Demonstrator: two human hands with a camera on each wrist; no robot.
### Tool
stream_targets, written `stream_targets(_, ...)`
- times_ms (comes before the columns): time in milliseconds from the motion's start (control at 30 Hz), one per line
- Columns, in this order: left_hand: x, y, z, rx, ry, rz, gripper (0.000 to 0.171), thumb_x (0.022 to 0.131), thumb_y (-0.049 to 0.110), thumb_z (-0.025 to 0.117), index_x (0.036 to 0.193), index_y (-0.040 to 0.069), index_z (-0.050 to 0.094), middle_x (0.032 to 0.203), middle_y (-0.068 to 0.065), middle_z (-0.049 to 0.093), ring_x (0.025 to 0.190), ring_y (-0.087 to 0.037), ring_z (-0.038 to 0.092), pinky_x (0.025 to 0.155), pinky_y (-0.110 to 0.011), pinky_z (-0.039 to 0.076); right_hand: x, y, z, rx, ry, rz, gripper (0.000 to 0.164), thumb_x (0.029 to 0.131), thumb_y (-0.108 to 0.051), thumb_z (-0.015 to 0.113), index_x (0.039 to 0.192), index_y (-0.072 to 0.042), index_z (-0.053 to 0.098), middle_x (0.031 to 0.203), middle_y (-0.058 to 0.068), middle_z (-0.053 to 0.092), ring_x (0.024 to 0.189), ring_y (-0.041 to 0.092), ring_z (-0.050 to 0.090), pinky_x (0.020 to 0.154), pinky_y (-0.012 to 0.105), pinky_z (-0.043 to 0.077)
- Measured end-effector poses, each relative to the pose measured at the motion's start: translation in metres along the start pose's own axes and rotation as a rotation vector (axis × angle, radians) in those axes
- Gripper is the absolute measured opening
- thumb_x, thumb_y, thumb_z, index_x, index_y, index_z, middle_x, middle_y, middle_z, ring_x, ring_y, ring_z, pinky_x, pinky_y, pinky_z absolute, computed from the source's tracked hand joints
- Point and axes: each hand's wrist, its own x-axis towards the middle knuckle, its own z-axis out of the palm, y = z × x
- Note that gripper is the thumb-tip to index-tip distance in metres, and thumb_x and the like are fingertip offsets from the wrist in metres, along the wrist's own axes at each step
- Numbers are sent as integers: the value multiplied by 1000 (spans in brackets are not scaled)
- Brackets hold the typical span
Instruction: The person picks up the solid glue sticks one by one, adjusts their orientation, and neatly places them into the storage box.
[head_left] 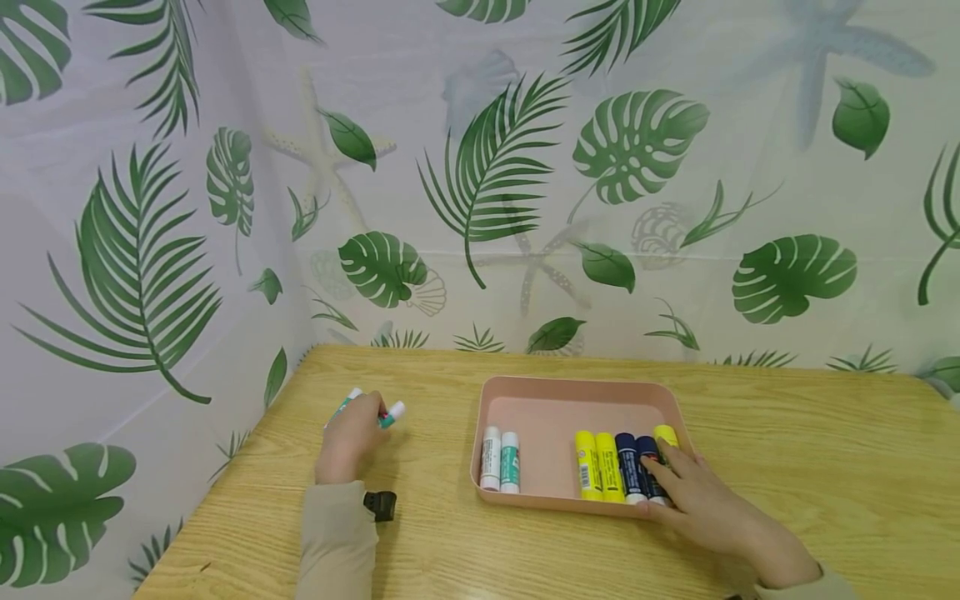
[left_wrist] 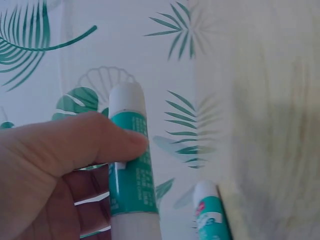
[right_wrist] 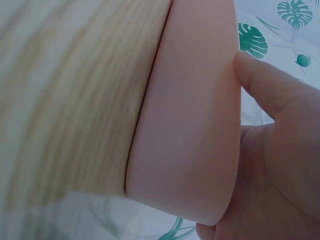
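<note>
My left hand [head_left: 348,437] pinches a green glue stick with white ends [left_wrist: 132,175], its thumb across the label. One capped end points right in the head view. A second green glue stick [left_wrist: 211,217] lies on the table just beyond that hand. At the near right corner of a pink tray [head_left: 573,390], my right hand [head_left: 701,500] rests with its fingers spread over the end of a row of glue sticks. Its thumb touches the tray's rim in the right wrist view. In this row are yellow glue sticks [head_left: 609,467] and dark blue ones [head_left: 628,467]; the fingers partly cover the rightmost.
At the tray's left end stand side by side a white glue stick [head_left: 491,458] and a green-and-white one [head_left: 510,462]. The wooden table [head_left: 442,550] meets a leaf-printed cloth [head_left: 480,317] at the back and left.
</note>
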Motion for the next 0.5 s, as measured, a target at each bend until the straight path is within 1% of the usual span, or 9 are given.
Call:
stream_targets(267, -3, 9, -9, 7, 21, 24, 22, 77, 8, 67, 94, 1, 56, 84, -7, 57, 68, -16, 51, 60, -32, 45, 0, -1, -1, 2, -4, 8, 71, 83, -50, 50, 126, 5, 44, 136, 31, 22, 123, 47, 19, 96, 60, 15)
stream_targets(500, -4, 19, -11, -7, 19, 44, 22, 76, 7, 63, 94, -2, 55, 79, -8, 56, 62, -16, 49, 54, -29, 43, 0, -2, -1, 0, -5, 10, 71, 83, -51, 50, 126, 5, 44, 136, 31, 23, 123, 48, 19, 95, 60, 15)
